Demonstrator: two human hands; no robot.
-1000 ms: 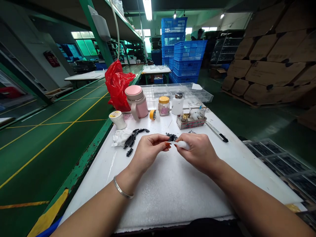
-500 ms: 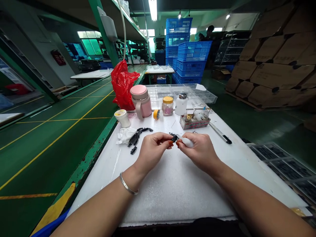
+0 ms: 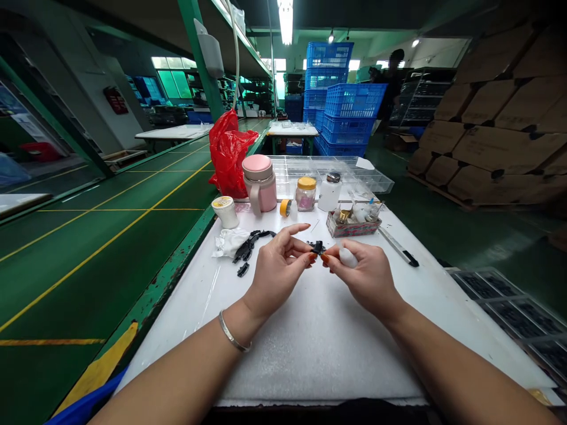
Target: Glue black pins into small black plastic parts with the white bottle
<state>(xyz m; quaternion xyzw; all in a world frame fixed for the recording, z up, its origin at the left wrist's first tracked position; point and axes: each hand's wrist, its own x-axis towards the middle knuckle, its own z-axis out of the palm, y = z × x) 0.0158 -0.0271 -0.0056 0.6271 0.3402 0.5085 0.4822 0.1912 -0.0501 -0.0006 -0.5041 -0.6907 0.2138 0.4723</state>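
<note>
My left hand (image 3: 279, 265) pinches a small black part (image 3: 318, 247) between thumb and a finger, its index finger stretched out above. Close on the right, my right hand (image 3: 365, 271) holds a small white squeeze bottle (image 3: 348, 257) in its palm, while its thumb and fingertip meet at the right side of the black part. Tiny dark pieces lie behind the fingertips. To the left, a row of black parts (image 3: 252, 243) rests by a crumpled white wrapping (image 3: 229, 242), with one loose black piece (image 3: 243, 270) nearer me.
Behind my hands stand a white tub (image 3: 225, 213), a pink mug (image 3: 261, 192), yellow tape (image 3: 285, 208), a yellow-lidded jar (image 3: 305, 195), a white bottle (image 3: 329, 193) and a box of small bottles (image 3: 354, 226). A cutter (image 3: 401, 247) lies right. A person (image 3: 392, 88) stands far back.
My left index finger has lifted off the black part and stretched out. The white bottle has tipped back into my right palm, and my right fingertips have come to the part. The view has shifted slightly.
</note>
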